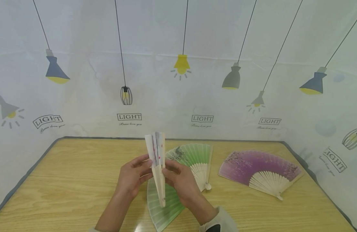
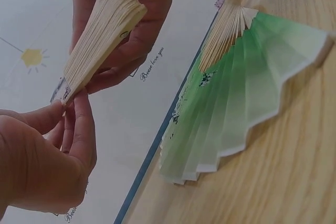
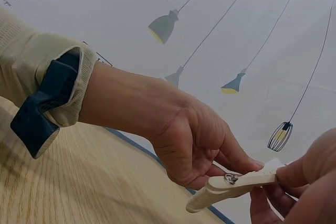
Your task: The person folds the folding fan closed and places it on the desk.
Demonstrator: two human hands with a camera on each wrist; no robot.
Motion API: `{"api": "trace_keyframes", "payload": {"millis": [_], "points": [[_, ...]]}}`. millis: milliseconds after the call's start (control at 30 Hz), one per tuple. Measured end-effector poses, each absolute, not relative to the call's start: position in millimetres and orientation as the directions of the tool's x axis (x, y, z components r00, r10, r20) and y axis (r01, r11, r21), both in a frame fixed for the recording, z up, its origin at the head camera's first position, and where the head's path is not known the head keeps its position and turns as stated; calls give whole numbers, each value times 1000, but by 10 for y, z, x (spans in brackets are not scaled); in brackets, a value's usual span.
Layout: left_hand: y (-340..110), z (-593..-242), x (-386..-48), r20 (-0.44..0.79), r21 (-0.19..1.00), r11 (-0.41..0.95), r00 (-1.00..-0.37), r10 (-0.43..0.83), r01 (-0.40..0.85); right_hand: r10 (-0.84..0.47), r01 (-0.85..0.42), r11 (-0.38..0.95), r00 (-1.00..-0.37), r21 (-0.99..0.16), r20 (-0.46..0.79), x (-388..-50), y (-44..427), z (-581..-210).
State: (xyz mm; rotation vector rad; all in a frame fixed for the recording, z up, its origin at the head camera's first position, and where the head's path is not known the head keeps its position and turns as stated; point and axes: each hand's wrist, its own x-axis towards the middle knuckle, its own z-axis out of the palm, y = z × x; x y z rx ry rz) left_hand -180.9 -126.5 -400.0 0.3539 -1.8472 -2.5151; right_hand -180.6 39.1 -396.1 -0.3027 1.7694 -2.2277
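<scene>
A white folding fan (image 1: 157,151) with red and grey marks is held nearly folded above the table, its pale ribs pointing down. My left hand (image 1: 133,177) pinches one side between thumb and fingers. On the opposite side, my right hand (image 1: 181,180) grips it. In the left wrist view, the stacked wooden ribs (image 2: 102,38) rise between both hands. The metal pivot (image 3: 230,178) shows at the rib end in the right wrist view. Beneath the hands, a green folding fan (image 1: 197,156) lies spread on the table, partly hidden by the right hand.
A purple folding fan (image 1: 242,166) lies spread on the wooden table (image 1: 79,170) at the right. White sheeting (image 1: 155,100) printed with lamps stands behind and at both sides. A dark band (image 3: 50,100) sits around the right sleeve cuff.
</scene>
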Motion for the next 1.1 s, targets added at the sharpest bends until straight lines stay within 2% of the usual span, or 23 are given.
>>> {"api": "trace_keyframes", "payload": {"millis": [1100], "points": [[-1237,-4028,-1806,-156,945,-307,-979,-129,-110,-357,84,-196,-934,-977,-9,-1813,389,-3995]]}}
